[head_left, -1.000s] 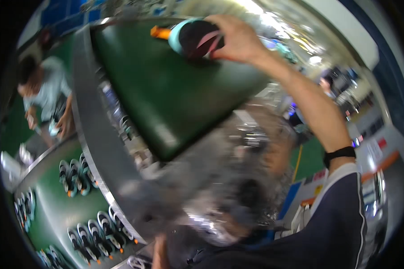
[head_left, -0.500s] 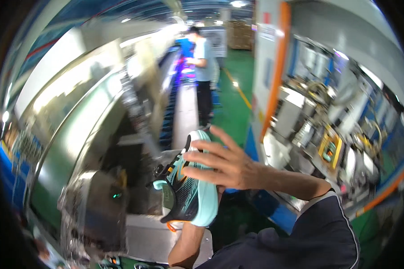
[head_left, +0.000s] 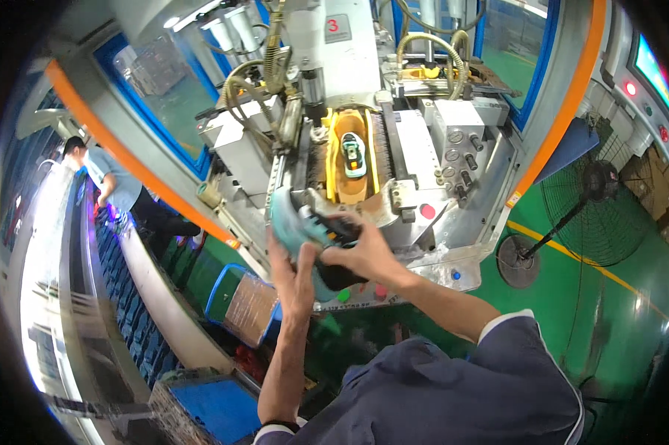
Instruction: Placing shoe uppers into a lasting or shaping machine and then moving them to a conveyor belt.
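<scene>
Shoe (head_left: 316,231) at the front of the press (head_left: 412,144). Was apparently being repositioned, clasped with left hand (head_left: 294,285), thumb apart from the fingers, and pinched with right hand (head_left: 371,259) between thumb and fingers. Probably called next for steady, two-handed aligning.

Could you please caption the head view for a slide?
Left hand and right hand hold a mint-and-black sports shoe before a grey metal machine.
</scene>
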The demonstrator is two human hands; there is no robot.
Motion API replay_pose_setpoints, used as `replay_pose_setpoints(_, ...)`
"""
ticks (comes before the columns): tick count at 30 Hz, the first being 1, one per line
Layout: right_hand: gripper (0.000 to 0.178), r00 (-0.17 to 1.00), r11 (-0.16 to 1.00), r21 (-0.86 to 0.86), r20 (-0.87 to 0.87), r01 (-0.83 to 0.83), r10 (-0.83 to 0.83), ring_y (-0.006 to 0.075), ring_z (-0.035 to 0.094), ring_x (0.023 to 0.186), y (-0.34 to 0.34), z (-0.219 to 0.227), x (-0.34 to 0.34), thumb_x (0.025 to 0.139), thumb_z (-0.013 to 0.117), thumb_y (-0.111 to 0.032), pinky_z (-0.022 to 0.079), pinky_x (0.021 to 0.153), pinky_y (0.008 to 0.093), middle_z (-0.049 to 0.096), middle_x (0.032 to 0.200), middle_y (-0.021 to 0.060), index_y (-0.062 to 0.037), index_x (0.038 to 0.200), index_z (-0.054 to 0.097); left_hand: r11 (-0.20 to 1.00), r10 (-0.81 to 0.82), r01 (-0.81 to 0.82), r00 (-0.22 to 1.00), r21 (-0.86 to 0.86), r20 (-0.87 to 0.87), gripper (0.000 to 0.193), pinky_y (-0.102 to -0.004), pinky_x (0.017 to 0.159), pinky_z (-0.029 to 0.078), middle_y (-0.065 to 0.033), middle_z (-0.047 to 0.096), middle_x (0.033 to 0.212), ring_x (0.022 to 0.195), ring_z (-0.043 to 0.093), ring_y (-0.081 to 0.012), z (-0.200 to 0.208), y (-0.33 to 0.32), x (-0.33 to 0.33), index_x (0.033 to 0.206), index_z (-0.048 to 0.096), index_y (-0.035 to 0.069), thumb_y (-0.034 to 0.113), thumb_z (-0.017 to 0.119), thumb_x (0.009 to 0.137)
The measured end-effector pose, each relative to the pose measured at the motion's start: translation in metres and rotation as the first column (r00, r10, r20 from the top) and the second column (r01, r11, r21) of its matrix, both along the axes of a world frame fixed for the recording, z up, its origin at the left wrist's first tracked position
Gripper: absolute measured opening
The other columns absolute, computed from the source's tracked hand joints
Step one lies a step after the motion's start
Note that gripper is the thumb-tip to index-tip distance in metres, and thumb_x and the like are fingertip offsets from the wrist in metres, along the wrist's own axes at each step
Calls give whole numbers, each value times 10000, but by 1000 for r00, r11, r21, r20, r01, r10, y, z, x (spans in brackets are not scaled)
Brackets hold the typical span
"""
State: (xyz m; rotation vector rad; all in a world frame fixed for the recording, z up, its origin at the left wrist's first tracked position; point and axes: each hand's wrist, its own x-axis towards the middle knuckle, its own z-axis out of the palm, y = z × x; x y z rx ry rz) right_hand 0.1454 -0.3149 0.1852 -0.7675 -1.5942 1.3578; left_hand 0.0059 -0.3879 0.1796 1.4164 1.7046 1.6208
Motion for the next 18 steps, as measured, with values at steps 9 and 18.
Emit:
replay_pose_setpoints(9, 615, 837, 833, -83, 33, 548, -547, 161, 596, 985, 109, -39, 141, 677, 747, -136, 473, 880, 293, 623, 1068, 112, 9, 1233, 527, 956, -24, 9, 999, -293, -49, 597, -315, 849, 485, -163, 675, 1025, 968, 632, -214, -122, 284, -5, 1144, 596, -89, 406, 713, 831)
replay_pose_setpoints(18, 528, 628, 658, 202, 200, 725, -752, 152, 595, 888, 167, -25, 161, 678, 733, -107, 484, 829, 275, 629, 986, 96, 34, 1157, 560, 933, 209, -288, 921, -215, -328, 364, -431, 743, 511, -209, 675, 868, 765, 659, -342, -187, 388, -8, 941, 610, -12, 255, 750, 736)
